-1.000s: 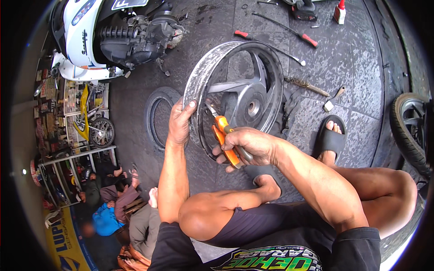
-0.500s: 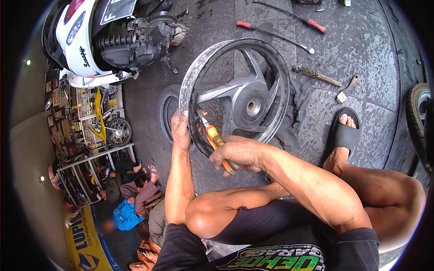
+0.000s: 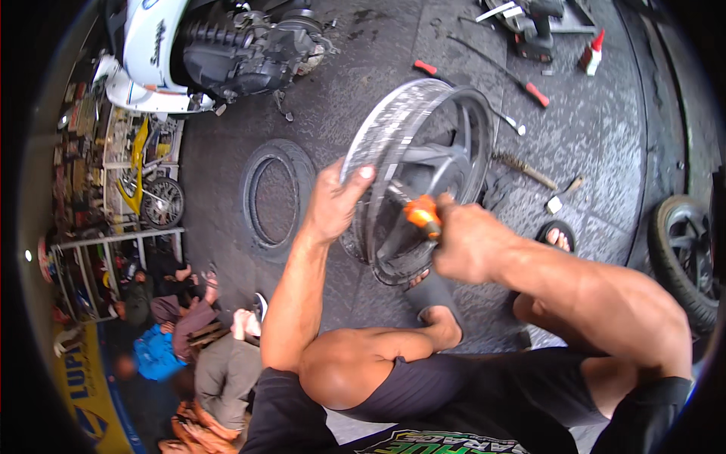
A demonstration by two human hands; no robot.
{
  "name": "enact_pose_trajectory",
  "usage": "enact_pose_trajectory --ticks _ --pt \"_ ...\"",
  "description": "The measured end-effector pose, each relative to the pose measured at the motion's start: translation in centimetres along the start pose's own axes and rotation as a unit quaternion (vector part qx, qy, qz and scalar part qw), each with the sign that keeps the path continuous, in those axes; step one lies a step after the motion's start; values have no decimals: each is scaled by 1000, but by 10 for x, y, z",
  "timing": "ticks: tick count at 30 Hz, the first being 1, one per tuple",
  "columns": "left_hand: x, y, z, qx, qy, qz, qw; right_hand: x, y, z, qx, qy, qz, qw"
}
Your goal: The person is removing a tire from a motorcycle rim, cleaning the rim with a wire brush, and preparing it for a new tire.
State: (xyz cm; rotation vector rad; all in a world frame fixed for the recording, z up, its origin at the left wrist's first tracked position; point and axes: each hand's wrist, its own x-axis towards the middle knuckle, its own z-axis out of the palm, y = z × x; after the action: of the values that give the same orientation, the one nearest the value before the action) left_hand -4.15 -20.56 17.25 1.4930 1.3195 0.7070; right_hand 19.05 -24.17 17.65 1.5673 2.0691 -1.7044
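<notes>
A bare grey motorbike wheel rim (image 3: 393, 121) with broad spokes stands tilted in front of me, its scuffed outer band turned up and to the left. My left hand (image 3: 337, 203) is closed around the left edge of that band, with the thumb lying over it. In my right hand (image 3: 470, 238) is a pair of pliers (image 3: 420, 212) with orange handles, the fingers wrapped round them. The pliers' jaws point to the near left inside of the rim. Motion blur hides what the jaws touch, if anything.
A loose tyre (image 3: 253, 227) lies to the left. Beyond the rim are long red-handled levers (image 3: 537, 94), a cordless drill (image 3: 537, 34), a red-capped bottle (image 3: 593, 54) and a brush (image 3: 556, 203). A wheel (image 3: 665, 250) stands right; a scooter (image 3: 234, 57) far left. People (image 3: 162, 348) sit lower left.
The rim has tipped further onto its edge, and its outer band shows more. My right hand has raised the pliers to the right. The whole view has shifted.
</notes>
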Motion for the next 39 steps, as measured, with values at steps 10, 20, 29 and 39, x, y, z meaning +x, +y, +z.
enact_pose_trajectory --ticks 10,20,29,39 --pt "80 66 70 153 34 -88 984 -26 19 -77 -199 154 95 963" --pt "127 60 77 95 80 -76 989 -8 12 -89 -243 226 92 939" --pt "148 71 95 82 102 -108 986 -2 24 -94 -252 250 126 926" --pt "177 61 100 17 106 -119 987 2 28 -103 -259 263 140 919"
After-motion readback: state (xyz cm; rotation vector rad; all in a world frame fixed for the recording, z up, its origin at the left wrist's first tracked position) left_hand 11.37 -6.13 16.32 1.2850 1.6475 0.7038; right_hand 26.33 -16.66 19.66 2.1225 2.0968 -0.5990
